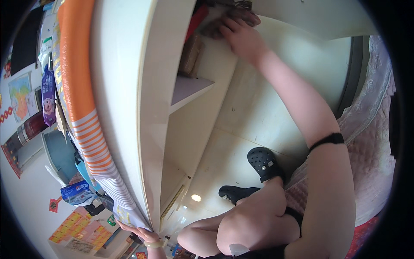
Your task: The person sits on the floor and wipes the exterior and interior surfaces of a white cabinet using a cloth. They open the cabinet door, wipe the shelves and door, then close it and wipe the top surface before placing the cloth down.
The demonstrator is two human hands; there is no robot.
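Note:
My right hand (242,39), at the end of a bent arm with a black band near the elbow, reaches into the low white cabinet at the top of the view. Its fingers are curled over a dark, blurred bundle (247,16), perhaps cloth or thin plastic. Beside that lie a red item (198,20) and a brown wrapped packet (191,56) on the cabinet shelf (194,92). My left hand (139,230), with a pale bangle at the wrist, rests on the cabinet top's edge over the orange and white striped cloth (93,142); its fingertips are partly hidden.
A purple wipes packet (48,97), a grey-blue bin (59,155) and a blue packet (77,193) stand along the cabinet top. My bent knees and black clogs (262,163) are on the pale tiled floor (245,106). A pink quilted bedcover (372,168) hangs at the right.

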